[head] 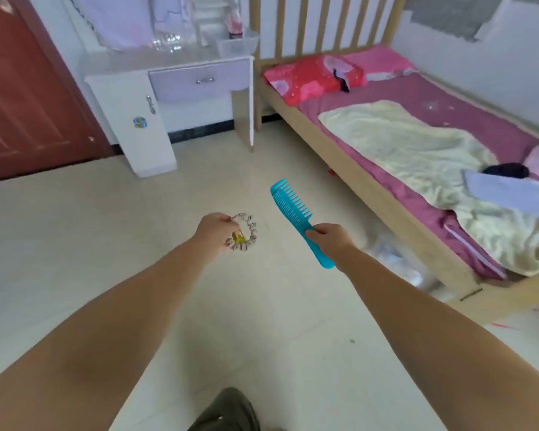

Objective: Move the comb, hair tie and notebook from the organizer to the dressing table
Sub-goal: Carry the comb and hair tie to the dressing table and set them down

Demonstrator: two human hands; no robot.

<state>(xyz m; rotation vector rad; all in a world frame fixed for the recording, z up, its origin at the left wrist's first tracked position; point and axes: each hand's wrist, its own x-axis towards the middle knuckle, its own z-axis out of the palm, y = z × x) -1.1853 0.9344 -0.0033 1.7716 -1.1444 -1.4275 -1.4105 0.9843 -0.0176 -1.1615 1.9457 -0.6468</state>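
Above a pale tiled floor, facing the dressing table (pixel 168 62), the right hand (pixel 332 239) is closing around a stiff, light teal comb (pixel 293 213) by its handle — the left hand (pixel 215 233) is pinching a soft hair tie (pixel 245 233).

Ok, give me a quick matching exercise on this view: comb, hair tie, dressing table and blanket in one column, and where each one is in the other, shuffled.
Things:
1. comb
2. hair tie
3. dressing table
4. blanket

Places:
A. spread on the bed
B. held in the left hand
C. against the far wall, left of the bed
D. held by its handle in the right hand

Pairs: 1-D, 2-B, 3-C, 4-A
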